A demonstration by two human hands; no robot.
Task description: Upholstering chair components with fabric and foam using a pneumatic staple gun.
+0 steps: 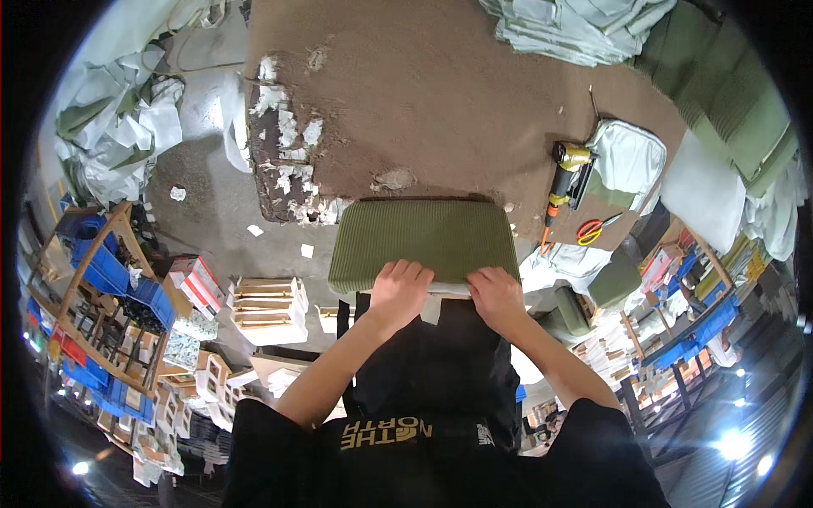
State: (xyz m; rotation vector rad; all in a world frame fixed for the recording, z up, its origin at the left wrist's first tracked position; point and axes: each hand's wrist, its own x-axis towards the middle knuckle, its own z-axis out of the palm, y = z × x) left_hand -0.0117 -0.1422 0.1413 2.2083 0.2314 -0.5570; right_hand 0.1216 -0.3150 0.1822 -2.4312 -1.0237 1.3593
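Note:
A green ribbed upholstered cushion [423, 237] lies at the near edge of the brown worktable [440, 110], jutting out toward my body. Both hands are at its near edge. My left hand [400, 292] curls its fingers over that edge, left of the middle. Farther right, my right hand [498, 296] grips the same edge near the corner. A strip of pale underside or lining shows between the two hands. My thumbs and the cushion's underside are mostly hidden.
On the table's right lie a staple gun [570, 173] with an orange hose, red-and-yellow-handled scissors [590, 232] and a white-lined cover [631, 161]. White fabric [584, 30] is stacked at the back. Blue bins [102, 262] stand on a left rack; wooden frames [268, 309] sit below.

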